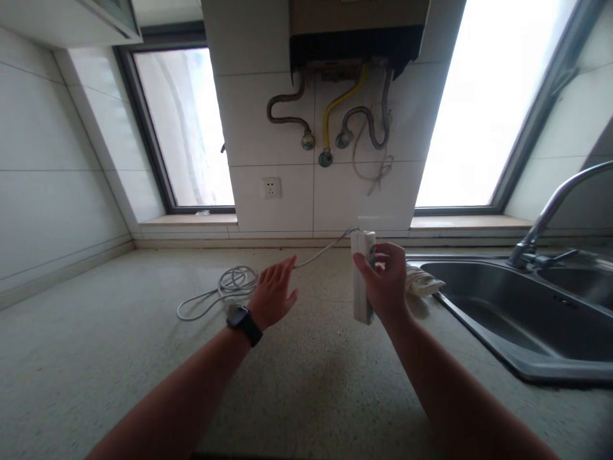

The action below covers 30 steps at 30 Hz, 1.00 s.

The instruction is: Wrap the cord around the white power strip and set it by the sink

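Observation:
My right hand (pixel 389 284) grips a white power strip (pixel 360 281), held upright on end above the counter, with the thumb on its near side and the fingers round its right edge. From its upper end a pale cord (pixel 326 248) runs left and down toward my left hand (pixel 274 295). That hand is open, palm down, its fingers stretched out together and the thumb apart. Beside it on the left, the rest of the cord lies in loose coils on the counter; part of it is hidden behind the hand. A dark watch (pixel 244 324) is on my left wrist.
A bundled whitish cloth (pixel 423 282) lies between my right hand and the steel sink (pixel 483 332). The faucet (pixel 541 223) arches over the sink. On the tiled wall are a socket (pixel 272 188) and a water heater (pixel 357 32) with hoses. The speckled counter (pixel 306 383) spreads below my hands.

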{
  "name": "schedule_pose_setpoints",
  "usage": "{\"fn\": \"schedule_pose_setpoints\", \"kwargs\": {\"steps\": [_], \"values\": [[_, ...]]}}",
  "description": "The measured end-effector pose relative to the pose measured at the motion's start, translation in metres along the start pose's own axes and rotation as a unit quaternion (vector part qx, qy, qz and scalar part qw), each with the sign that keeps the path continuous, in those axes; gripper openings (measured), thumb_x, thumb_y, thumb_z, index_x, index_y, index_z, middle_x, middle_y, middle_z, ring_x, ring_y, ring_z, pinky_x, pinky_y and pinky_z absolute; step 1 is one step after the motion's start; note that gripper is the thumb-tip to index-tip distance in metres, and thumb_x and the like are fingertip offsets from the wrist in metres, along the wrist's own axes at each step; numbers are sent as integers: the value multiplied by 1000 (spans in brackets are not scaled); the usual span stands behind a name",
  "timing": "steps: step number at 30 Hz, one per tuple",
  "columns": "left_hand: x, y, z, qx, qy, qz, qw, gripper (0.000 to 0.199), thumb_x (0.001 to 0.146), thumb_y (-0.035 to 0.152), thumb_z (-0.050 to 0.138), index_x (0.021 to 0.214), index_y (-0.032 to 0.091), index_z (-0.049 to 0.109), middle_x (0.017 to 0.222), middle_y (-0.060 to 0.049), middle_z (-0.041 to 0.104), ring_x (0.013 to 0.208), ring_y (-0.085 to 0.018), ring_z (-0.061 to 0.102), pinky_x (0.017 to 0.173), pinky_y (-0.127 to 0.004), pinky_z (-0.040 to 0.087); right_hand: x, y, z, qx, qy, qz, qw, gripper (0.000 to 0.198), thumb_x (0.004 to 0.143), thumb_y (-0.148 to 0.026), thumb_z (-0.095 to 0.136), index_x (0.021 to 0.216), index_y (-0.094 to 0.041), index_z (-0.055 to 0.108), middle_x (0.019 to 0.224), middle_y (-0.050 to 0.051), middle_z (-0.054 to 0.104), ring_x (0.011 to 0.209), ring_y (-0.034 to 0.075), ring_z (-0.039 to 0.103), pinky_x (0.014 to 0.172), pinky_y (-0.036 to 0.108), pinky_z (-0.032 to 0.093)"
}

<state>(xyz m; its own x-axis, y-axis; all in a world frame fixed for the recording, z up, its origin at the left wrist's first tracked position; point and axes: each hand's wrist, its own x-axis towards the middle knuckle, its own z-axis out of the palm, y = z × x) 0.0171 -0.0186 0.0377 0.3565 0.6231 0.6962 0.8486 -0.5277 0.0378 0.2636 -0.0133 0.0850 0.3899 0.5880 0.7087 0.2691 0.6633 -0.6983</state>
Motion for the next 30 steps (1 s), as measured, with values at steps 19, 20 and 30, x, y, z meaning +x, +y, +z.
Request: {"fn": "schedule_pose_setpoints", "kwargs": {"steps": [19, 20, 30], "values": [[-15, -111, -23, 119, -260, -145, 947, 10, 76, 34, 66, 77, 28, 73, 85, -8, 69, 80, -26, 65, 67, -34, 45, 5, 71, -21, -420, -320, 31, 849, 48, 64, -55, 73, 95, -22, 58, 97, 11, 63, 89, 29, 61, 72, 36, 43], [-15, -110, -23, 120, -254, -144, 949, 10, 77, 33, 64, 77, 28, 73, 84, -8, 69, 79, -27, 65, 66, -34, 44, 3, 72, -22, -436, -344, 39, 831, 49, 64, -55, 73, 96, -21, 59, 98, 12, 63, 88, 29, 62, 72, 36, 43], [-1, -72, -31, 120, -157, -79, 977, 11, 83, 20, 58, 86, 24, 67, 94, -7, 65, 93, -25, 59, 82, -38, 43, -17, 43, -8, -439, -368, -72, 816, 48, 78, -42, 66, 121, -22, 59, 123, 16, 57, 116, 36, 49, 93, 48, 38]]}}
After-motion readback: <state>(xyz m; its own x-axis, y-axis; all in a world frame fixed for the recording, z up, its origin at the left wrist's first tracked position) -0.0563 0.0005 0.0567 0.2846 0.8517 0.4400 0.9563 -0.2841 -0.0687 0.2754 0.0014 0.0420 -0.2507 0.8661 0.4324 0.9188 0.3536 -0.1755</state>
